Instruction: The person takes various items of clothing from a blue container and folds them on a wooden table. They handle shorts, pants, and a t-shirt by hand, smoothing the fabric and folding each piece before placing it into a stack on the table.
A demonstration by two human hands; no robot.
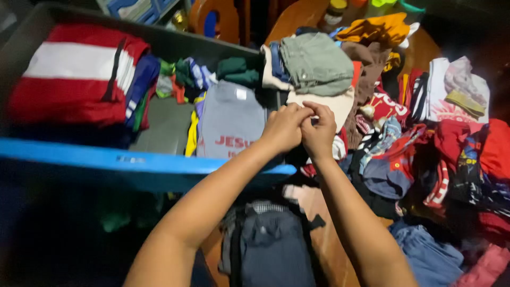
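Nearest the viewer, both forearms rise from the lower edge toward the centre. Between them lies a dark blue-grey garment [273,244] on the wooden table [325,250], with denim pieces [427,255] at the lower right.

At mid-frame the left hand [284,127] and right hand [320,133] are pressed together, knuckles touching, fingers curled inward; whether anything is pinched between them cannot be told. They hover just past the blue rim [133,162] of a grey storage bin [170,45], at its right end.

Just beyond the hands, touching or nearly touching them, is a folded cream garment [332,103], topped by a folded grey-green garment [316,64]; these form a stack at the bin's right edge.

Inside the bin, left of the hands, lies a folded grey T-shirt with red lettering [231,119], with a yellow piece [191,135] beside it. Farther left is a folded red-and-white striped garment [77,74], and small rolled green and striped items [186,74] sit along the far wall.

Right of the hands, a loose heap of mixed clothing [425,154], mostly red, blue and patterned, covers the table. At the far end rest an orange garment [372,29] and a brown one [372,64].
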